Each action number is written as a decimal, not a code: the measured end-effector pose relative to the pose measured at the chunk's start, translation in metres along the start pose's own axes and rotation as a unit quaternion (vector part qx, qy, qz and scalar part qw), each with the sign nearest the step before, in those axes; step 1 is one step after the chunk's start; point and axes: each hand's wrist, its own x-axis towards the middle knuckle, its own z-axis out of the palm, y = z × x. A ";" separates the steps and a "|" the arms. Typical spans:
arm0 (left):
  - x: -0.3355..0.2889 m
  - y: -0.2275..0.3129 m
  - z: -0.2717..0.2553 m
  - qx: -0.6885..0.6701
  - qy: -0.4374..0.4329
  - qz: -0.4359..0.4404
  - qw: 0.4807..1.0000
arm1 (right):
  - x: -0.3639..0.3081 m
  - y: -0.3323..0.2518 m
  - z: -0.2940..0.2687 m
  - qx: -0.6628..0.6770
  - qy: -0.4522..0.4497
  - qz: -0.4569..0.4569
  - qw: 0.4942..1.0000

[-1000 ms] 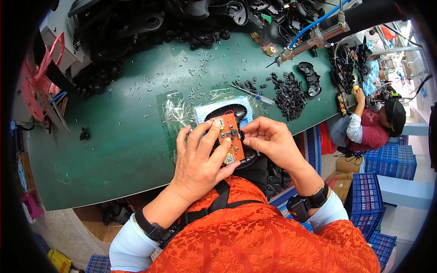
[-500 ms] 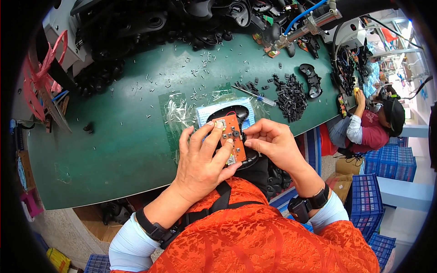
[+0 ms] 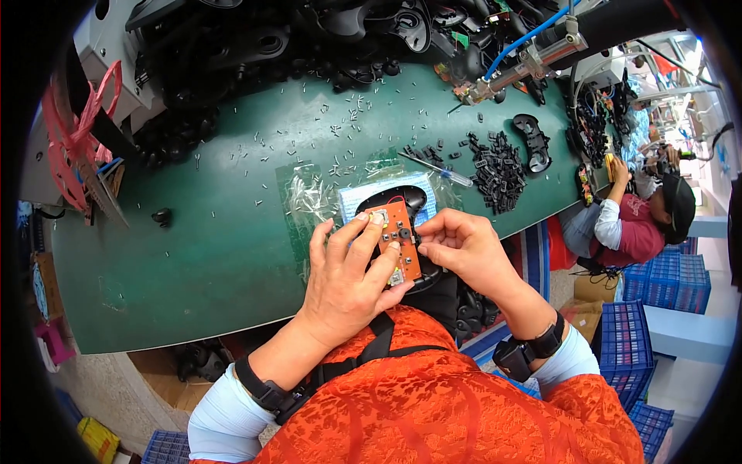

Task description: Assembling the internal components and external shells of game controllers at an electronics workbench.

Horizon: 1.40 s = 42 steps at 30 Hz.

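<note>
A person in an orange patterned top is working with 2 bare hands at a green table. The left hand is spreading its fingers over an orange circuit board; its grip is lying open, with fingertips resting on the board's face. The right hand is drawing thumb and fingertips close together at the board's right edge; whether that grip is holding anything cannot be told. The board is lying over a black game controller shell, which is sitting on a blue-and-white pad at the table's near edge. Beyond, a screwdriver is lying beside a pile of small black parts, and loose screws are dotting the tabletop. At right, 1 co-worker in a dark cap is sitting by the table.
</note>
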 end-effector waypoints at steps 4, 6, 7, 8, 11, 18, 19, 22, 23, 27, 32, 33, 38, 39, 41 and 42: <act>0.001 0.000 -0.001 -0.001 0.001 -0.002 1.000 | 0.000 0.001 0.001 0.046 0.007 0.005 0.999; 0.002 0.001 -0.001 -0.001 0.003 -0.003 1.000 | -0.001 0.002 0.001 0.063 0.011 0.009 0.998; 0.001 0.002 0.000 -0.001 0.006 -0.003 1.000 | -0.002 0.003 0.001 0.081 0.016 0.013 0.997; 0.001 0.002 -0.001 -0.001 0.006 -0.003 1.000 | -0.002 0.003 0.001 0.081 0.016 0.013 0.997; 0.000 0.002 -0.002 0.006 -0.001 -0.007 1.000 | -0.003 0.004 0.003 0.092 0.019 0.009 0.996; 0.000 0.001 -0.001 0.011 0.005 0.000 1.000 | -0.006 0.007 0.006 0.130 0.032 -0.003 0.991; -0.001 0.001 -0.001 0.014 0.006 0.001 1.000 | -0.007 0.007 0.007 0.132 0.034 -0.004 0.991; 0.000 0.002 -0.003 0.017 0.004 0.002 1.000 | -0.007 0.008 0.010 0.157 0.035 -0.015 0.987; 0.000 0.002 -0.003 0.016 0.005 0.002 1.000 | -0.007 0.008 0.010 0.157 0.036 -0.015 0.987; -0.001 0.001 -0.002 0.018 0.003 0.002 1.000 | -0.007 0.009 0.011 0.159 0.036 -0.014 0.987; -0.001 0.002 -0.001 0.018 0.006 0.000 1.000 | -0.007 0.013 0.010 0.161 0.026 -0.036 0.986; -0.001 0.002 -0.001 0.018 0.007 0.000 1.000 | -0.007 0.012 0.010 0.158 0.024 -0.033 0.987; 0.000 0.002 -0.002 0.010 0.009 0.004 1.000 | -0.008 0.011 0.009 0.163 0.027 -0.036 0.986; 0.001 0.002 -0.002 0.008 0.009 0.007 1.000 | -0.007 0.010 0.007 0.120 0.028 -0.039 0.992; 0.002 0.001 -0.002 0.005 0.008 0.010 1.000 | -0.006 0.006 0.004 0.077 0.029 -0.041 0.996; 0.003 -0.001 -0.001 -0.011 0.014 0.015 1.000 | -0.005 0.002 0.004 0.023 0.030 -0.045 0.998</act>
